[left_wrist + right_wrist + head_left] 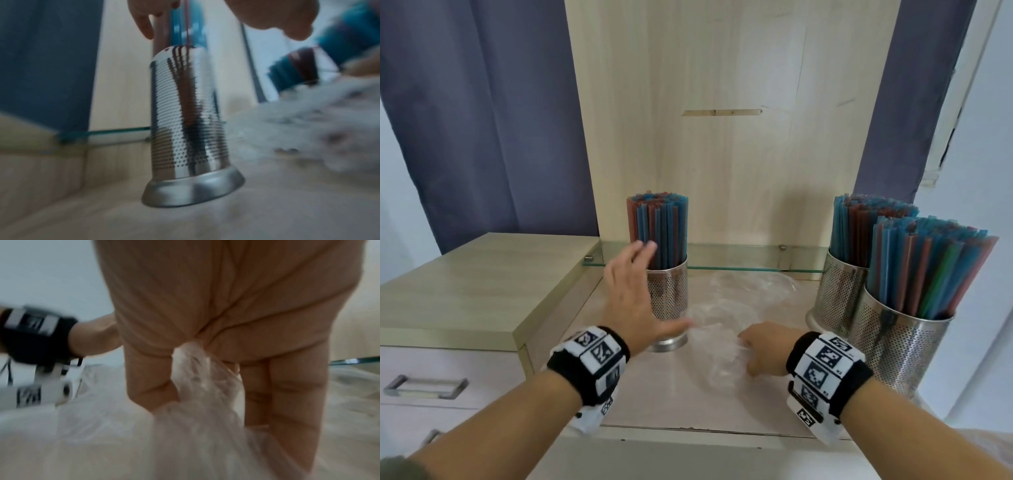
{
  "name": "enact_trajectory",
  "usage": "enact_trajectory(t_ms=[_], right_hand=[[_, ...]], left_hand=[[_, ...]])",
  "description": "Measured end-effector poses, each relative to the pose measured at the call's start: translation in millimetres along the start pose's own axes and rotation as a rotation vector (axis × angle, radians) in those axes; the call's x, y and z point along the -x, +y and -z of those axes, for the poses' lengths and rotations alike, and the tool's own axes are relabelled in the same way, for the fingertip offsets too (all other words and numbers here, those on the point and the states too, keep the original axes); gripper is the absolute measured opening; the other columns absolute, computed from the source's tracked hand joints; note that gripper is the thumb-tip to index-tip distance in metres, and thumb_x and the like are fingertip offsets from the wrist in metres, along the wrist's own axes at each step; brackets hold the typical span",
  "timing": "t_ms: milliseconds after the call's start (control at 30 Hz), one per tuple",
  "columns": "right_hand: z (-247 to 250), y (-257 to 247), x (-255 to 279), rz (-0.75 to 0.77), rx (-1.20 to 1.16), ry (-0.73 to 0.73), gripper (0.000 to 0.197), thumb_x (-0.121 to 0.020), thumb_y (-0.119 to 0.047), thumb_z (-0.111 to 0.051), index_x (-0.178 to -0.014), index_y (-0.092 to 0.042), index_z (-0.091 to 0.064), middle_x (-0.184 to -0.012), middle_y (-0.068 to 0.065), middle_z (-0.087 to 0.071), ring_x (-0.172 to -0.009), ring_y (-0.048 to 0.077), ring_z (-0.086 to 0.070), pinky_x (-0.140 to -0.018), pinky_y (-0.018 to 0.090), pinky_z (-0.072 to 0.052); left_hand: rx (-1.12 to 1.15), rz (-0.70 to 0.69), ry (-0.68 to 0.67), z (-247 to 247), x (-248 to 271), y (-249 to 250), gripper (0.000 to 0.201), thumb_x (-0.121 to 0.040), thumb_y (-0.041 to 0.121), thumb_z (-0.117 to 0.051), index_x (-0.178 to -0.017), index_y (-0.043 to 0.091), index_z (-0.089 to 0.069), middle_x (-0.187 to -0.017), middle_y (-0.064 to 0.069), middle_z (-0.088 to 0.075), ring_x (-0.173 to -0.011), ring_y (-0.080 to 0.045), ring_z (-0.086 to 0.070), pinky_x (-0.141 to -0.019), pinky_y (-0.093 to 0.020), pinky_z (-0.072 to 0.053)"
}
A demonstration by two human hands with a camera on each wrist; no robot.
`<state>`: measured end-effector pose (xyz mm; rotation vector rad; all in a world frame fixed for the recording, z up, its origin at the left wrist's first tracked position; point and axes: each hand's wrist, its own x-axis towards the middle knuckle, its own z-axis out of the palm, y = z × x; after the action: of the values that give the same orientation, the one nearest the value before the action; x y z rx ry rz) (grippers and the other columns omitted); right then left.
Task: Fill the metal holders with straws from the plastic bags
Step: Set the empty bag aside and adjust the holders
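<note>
A perforated metal holder [669, 301] stands left of centre on the counter, packed with blue and red straws [661, 229]. My left hand [643, 291] is spread in front of it with straight fingers and the thumb stretched across its base, holding nothing. The left wrist view shows the holder [185, 121] upright, with fingertips [141, 21] beside the straws [185, 24]. My right hand [760, 346] pinches a crumpled clear plastic bag [719, 346], which bunches between thumb and fingers [287, 394] in the right wrist view. Two more holders [839, 294] [904, 346] at the right are full of straws [928, 267].
More crumpled clear plastic [750, 287] lies behind the held bag. A low glass shelf [739, 265] runs along the wooden back panel. A raised cabinet top [465, 291] with drawer handles [424, 387] sits to the left. Purple curtains hang on both sides.
</note>
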<state>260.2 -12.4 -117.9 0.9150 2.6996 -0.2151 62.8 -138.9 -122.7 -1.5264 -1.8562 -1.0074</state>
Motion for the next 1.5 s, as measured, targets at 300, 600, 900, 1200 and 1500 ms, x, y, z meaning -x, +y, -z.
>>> enact_trajectory(t_ms=[300,600,900,1200,1500], right_hand=[[27,-5,17,0.457,-0.792,0.411,0.036,-0.078,-0.012,-0.070,-0.098,-0.030,-0.046,-0.105,0.003,-0.060,-0.079,0.013,-0.057,-0.073,0.033,-0.049],[40,31,-45,-0.101,-0.243,0.301,0.031,-0.089,-0.027,-0.061,-0.120,-0.033,-0.059,-0.156,0.004,-0.026,-0.137,0.024,-0.039,-0.105,0.032,-0.033],[16,20,-82,-0.114,-0.225,0.016,0.073,-0.085,-0.033,-0.071,-0.146,-0.044,-0.032,-0.156,0.006,-0.032,-0.135,0.029,-0.042,-0.110,0.037,-0.035],[8,3,-20,-0.014,-0.232,0.080,0.070,-0.084,-0.021,-0.072,-0.144,-0.032,-0.039,-0.126,0.003,-0.056,-0.111,0.020,-0.054,-0.086,0.024,-0.040],[-2,-23,58,0.392,-0.442,0.541,0.056,-0.080,-0.013,-0.050,-0.119,-0.047,-0.029,-0.092,-0.008,-0.058,-0.094,0.012,-0.052,-0.105,0.050,-0.034]], left_hand=[[0.472,0.017,-0.643,-9,15,27,0.106,-0.054,0.056,-0.083,-0.142,0.046,-0.025,-0.129,0.019,-0.054,-0.114,-0.002,-0.055,-0.095,-0.033,-0.050],[-0.122,-0.047,-0.468,30,2,12,0.077,-0.050,0.094,-0.048,-0.103,0.037,-0.055,-0.090,0.021,-0.054,-0.085,-0.010,-0.047,-0.079,-0.034,-0.044],[-0.264,0.037,-0.406,45,18,-2,0.106,-0.057,0.096,0.009,-0.105,0.030,-0.059,-0.084,0.002,-0.038,-0.084,-0.020,-0.030,-0.075,-0.037,-0.024],[-0.035,0.054,-0.577,30,24,-1,0.063,-0.062,0.075,-0.047,-0.094,0.022,-0.055,-0.096,0.008,-0.050,-0.088,-0.013,-0.050,-0.081,-0.034,-0.048],[0.285,-0.351,-0.328,14,22,29,0.093,-0.052,0.050,-0.085,-0.122,0.016,-0.035,-0.158,-0.016,-0.011,-0.147,-0.032,-0.013,-0.115,-0.046,-0.026]])
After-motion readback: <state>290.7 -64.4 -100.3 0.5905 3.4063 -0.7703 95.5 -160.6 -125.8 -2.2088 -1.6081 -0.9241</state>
